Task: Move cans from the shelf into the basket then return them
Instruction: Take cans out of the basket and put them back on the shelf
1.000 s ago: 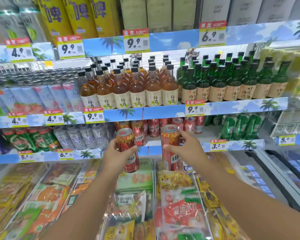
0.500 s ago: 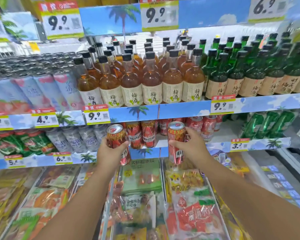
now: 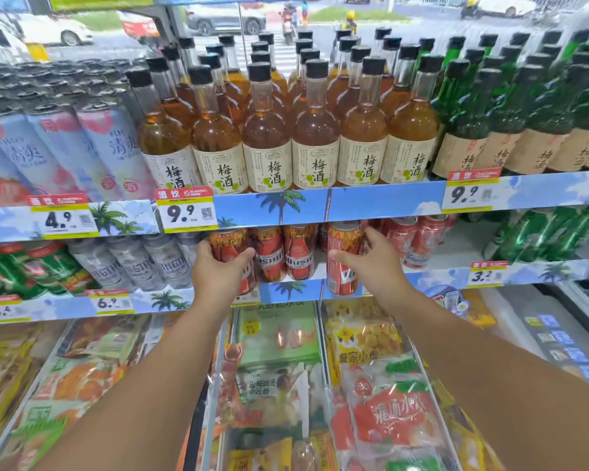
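Two hands, each gripping a red can, at the front edge of a shop shelf.

On the blue palm-printed shelf (image 3: 385, 282), silver-grey cans (image 3: 140, 263) stand at the left end, beside green and red ones. The left hand (image 3: 218, 271) has fingers and thumb curled round a red-and-orange drink can (image 3: 228, 248), upright at the front edge just beside two standing red cans (image 3: 286, 253). The right hand (image 3: 374, 263) wraps thumb and fingers round a second red aluminium can (image 3: 344, 258), upright and overlapping the shelf's front lip. Green cans (image 3: 538, 237) lie at the right end. The shelf above carries amber glass bottles with cream labels (image 3: 317, 144) and dark green bottles (image 3: 510, 130); yellow price tags (image 3: 187, 212) line its edge. Below lie packaged snacks (image 3: 381, 379).
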### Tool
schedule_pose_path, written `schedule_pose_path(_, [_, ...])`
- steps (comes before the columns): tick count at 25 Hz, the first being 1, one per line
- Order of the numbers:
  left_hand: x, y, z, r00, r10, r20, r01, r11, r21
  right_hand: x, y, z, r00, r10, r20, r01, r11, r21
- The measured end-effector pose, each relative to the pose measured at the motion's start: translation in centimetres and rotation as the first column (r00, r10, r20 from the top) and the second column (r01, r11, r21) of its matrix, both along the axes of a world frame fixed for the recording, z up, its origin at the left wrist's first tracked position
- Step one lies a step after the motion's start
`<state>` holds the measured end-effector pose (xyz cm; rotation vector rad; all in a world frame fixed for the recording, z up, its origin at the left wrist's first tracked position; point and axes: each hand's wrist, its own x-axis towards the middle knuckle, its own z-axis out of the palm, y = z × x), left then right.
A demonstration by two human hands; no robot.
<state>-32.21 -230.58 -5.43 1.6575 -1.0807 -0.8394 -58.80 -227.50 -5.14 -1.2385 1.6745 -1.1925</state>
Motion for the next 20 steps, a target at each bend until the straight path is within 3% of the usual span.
schedule_pose_path(8, [-0.3, -2.8, -0.6, 0.999, 0.024, -0.023, -0.025, 1.0, -0.015, 0.6, -2.3, -0.7, 0.996, 0.009, 0.086, -0.008, 1.0, -0.019])
schedule_pose_path(20, [-0.7, -5.2, -2.2, 0.995, -0.019, -0.094, 0.015, 0.999, -0.047, 0.8, -5.2, -1.9, 0.997, -0.052, 0.048, 0.054, 0.997, -0.048])
